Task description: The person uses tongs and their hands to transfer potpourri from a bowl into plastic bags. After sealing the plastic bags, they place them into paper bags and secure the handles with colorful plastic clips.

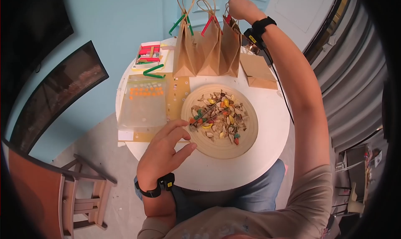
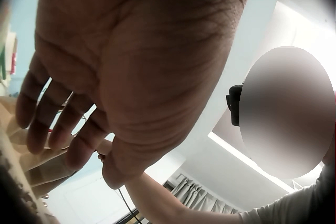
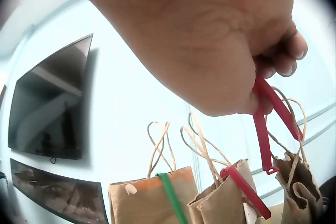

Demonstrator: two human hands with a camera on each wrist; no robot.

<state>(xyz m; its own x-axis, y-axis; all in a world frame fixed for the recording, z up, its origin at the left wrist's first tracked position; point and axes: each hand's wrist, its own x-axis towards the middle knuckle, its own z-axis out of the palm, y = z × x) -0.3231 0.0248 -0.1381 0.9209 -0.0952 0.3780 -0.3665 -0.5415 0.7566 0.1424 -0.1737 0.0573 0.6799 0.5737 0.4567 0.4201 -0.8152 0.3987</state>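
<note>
My right hand (image 1: 243, 8) is raised at the back of the table, over the rightmost brown paper bag (image 1: 231, 51). In the right wrist view its fingers pinch a red bag clip (image 3: 262, 140) whose two arms spread in a V beside that bag's twisted handles. The middle bag (image 3: 220, 203) carries another red clip (image 3: 245, 192), and the left bag (image 3: 152, 203) a green clip (image 3: 171, 198). My left hand (image 1: 163, 149) hovers palm down at the left rim of a round plate (image 1: 251, 128), fingers loosely bent, holding nothing.
Dried petals with coloured bits (image 1: 225, 109) lie on the plate. To its left are a zip pouch (image 1: 142, 111) with orange pieces, a loose green clip (image 1: 153, 71) and a box of clips (image 1: 148, 55). A flat paper bag (image 1: 259, 69) lies at the right. A chair (image 1: 90, 201) stands left.
</note>
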